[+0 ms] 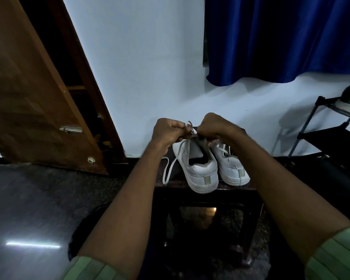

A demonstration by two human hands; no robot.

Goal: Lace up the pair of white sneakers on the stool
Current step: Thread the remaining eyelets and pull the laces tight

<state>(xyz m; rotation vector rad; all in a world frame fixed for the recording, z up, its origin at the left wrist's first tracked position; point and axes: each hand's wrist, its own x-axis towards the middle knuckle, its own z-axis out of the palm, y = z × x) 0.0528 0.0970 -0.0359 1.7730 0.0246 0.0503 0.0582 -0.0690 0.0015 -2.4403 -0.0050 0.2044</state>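
Note:
Two white sneakers stand heel-toward-me on a dark stool (171, 183). The left sneaker (198, 168) has a white lace (170, 167) trailing down its left side onto the stool. The right sneaker (231, 168) sits beside it, touching. My left hand (168, 132) and my right hand (214, 128) are raised just above the left sneaker's tongue, fists close together. Each pinches a part of the lace, and a short lace end sticks up between them. The front of both shoes is hidden behind my hands.
A brown wooden door (38, 102) leans open at the left. A blue curtain (281, 37) hangs on the white wall at the back right. A black metal rack (319, 134) stands at the right. The floor (38, 209) is dark and glossy.

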